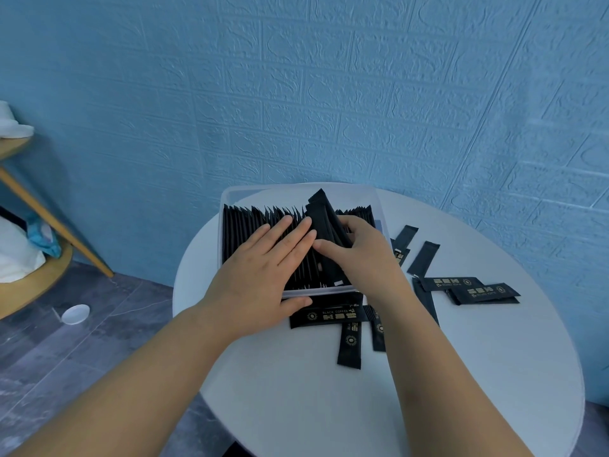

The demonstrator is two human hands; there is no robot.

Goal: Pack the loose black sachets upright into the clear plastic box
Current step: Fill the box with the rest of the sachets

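- Across lower right of frame, white table (pixel 296 407) holds clear plastic box (pixel 230 196) at center, mostly full w/ upright packed row (pixel 244 232).
- Left hand (pixel 263 258): fingers straight, flat on row; if it lifts, row prob. fans back & shuts the gap.
- Right hand (pixel 365 255): fingers curled round tilted bundle (pixel 324 219); forced in, it could buckle or sit slanted.
- Loose sachets (pixel 474 291) lie right of and below box; forearms could sweep them off.

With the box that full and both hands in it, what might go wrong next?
1. The clear plastic box looks nearly full; the bundle of sachets gripped by the right hand stands tilted above the row and may crumple rather than slide in.
2. If the left hand, pressing flat on the packed row, lifts, those sachets might flop over.
3. Loose sachets by the box's near edge could get knocked.
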